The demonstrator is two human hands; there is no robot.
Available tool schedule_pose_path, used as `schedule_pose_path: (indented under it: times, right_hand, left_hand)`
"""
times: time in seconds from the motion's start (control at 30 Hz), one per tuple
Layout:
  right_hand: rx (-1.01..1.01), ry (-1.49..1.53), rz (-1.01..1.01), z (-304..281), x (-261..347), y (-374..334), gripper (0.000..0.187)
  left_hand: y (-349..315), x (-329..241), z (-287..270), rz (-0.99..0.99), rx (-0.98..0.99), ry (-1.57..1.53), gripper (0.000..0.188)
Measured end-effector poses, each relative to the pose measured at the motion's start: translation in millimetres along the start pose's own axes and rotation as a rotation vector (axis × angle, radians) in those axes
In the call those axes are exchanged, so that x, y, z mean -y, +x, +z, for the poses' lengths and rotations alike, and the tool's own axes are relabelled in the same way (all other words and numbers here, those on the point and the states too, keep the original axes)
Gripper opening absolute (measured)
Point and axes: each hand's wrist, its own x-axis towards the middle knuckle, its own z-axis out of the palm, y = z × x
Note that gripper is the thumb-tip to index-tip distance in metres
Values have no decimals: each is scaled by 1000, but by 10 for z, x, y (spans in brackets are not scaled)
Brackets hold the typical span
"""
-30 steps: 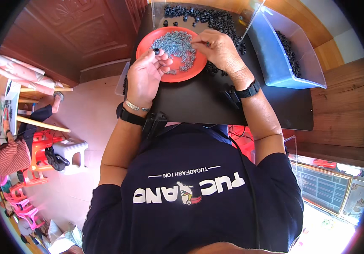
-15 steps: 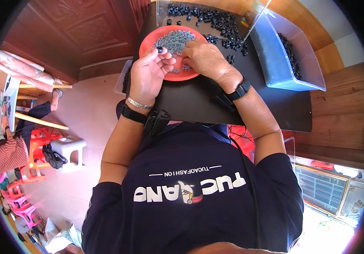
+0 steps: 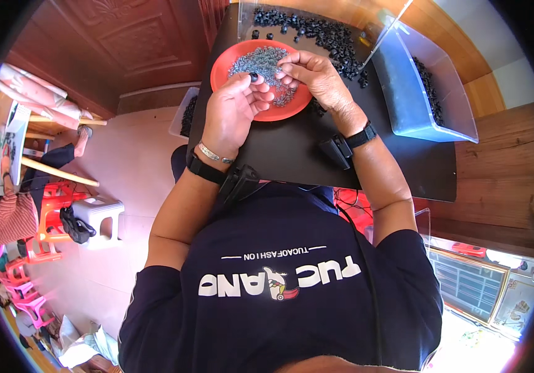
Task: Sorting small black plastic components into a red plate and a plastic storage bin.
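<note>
My left hand is over the near left side of a round red plastic dish. Its thumb and forefinger pinch a small round black plastic part, while the other fingers curl loosely. A heap of tiny silvery metal pieces fills much of the dish. Above the dish's right side is my right hand, thumb and fingertips pressed together. Whatever lies between those fingertips is too small to make out. The two hands are close but apart. Each wrist wears a black strap with a small device.
Many loose black parts lie at the back of the black table, by a clear upright panel. A translucent blue bin with black parts stands right. Another clear container sits left of the table. Farther left are stools and another person.
My right hand has lifted from the metal pieces and turned, its fingertips now pinched near the left hand. My left hand, still gripping the black part, appears slightly farther right, as does the dish.
</note>
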Motion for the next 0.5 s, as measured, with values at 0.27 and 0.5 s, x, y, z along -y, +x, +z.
schedule_pose_path:
  times: [0.27, 0.5]
  right_hand:
    - [5, -46, -58, 89, 49, -37, 15]
    - [66, -98, -120, 154, 73, -61, 13]
  left_hand:
    - [12, 21, 51, 18, 5, 31, 20]
    - [71, 76, 43, 32, 85, 72, 18]
